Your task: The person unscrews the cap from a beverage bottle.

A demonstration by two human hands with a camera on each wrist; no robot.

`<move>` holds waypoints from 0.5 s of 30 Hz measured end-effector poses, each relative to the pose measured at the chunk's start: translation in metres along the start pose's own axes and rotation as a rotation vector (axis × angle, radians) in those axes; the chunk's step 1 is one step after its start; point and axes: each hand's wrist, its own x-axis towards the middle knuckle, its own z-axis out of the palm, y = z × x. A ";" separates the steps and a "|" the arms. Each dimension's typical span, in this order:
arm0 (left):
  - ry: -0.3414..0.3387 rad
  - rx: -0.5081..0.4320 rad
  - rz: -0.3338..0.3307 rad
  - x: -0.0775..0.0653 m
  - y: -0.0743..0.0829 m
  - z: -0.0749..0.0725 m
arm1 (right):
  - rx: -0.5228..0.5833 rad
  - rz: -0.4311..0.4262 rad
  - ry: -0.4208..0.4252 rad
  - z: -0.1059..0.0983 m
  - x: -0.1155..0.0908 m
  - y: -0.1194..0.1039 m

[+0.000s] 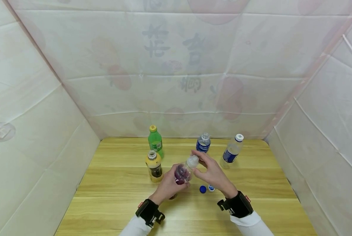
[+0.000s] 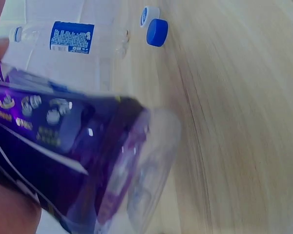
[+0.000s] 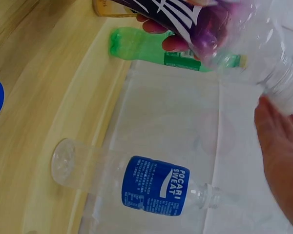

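Observation:
My left hand (image 1: 169,186) grips a clear plastic bottle with a purple label (image 1: 180,175), tilted with its neck up toward the right. At the neck, my right hand (image 1: 214,173) has thumb and fingers round the whitish translucent cap (image 1: 192,161). In the left wrist view the bottle's purple label (image 2: 53,141) and clear base fill the near left. The right wrist view shows the bottle's clear shoulder (image 3: 259,44) with the right thumb and fingers at its neck. Below the hands, a blue cap (image 1: 203,189) and a white-and-blue cap (image 1: 211,188) lie on the table.
Behind the hands stand a green bottle (image 1: 155,142) with a yellow cap, an uncapped Pocari Sweat bottle (image 1: 203,146) and a white-capped clear bottle (image 1: 229,155). An uncapped yellow bottle (image 1: 155,173) is close left of my left hand. Cloth walls (image 1: 176,98) enclose the wooden table (image 1: 111,183).

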 end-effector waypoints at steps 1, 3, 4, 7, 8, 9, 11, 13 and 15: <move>0.018 0.013 -0.002 0.000 0.000 0.001 | 0.003 0.016 0.014 0.001 0.000 0.000; 0.059 0.055 0.003 0.001 -0.002 0.002 | -0.005 0.066 0.053 0.004 0.001 0.001; 0.078 0.082 0.010 0.001 -0.002 0.003 | -0.014 0.096 0.077 0.006 0.001 0.001; 0.130 0.209 0.052 0.001 -0.005 0.006 | -0.056 0.171 0.152 0.010 0.002 0.002; 0.144 0.246 0.071 0.001 -0.006 0.007 | -0.075 0.186 0.173 0.011 0.002 0.002; 0.155 0.288 0.087 0.002 -0.007 0.008 | -0.093 0.194 0.191 0.012 0.002 0.002; 0.174 0.352 0.113 0.001 -0.008 0.009 | -0.136 0.209 0.217 0.014 0.003 0.002; 0.184 0.382 0.127 0.002 -0.008 0.009 | -0.178 0.230 0.235 0.014 0.004 0.001; 0.186 0.391 0.135 0.002 -0.008 0.009 | -0.208 0.248 0.242 0.015 0.004 0.000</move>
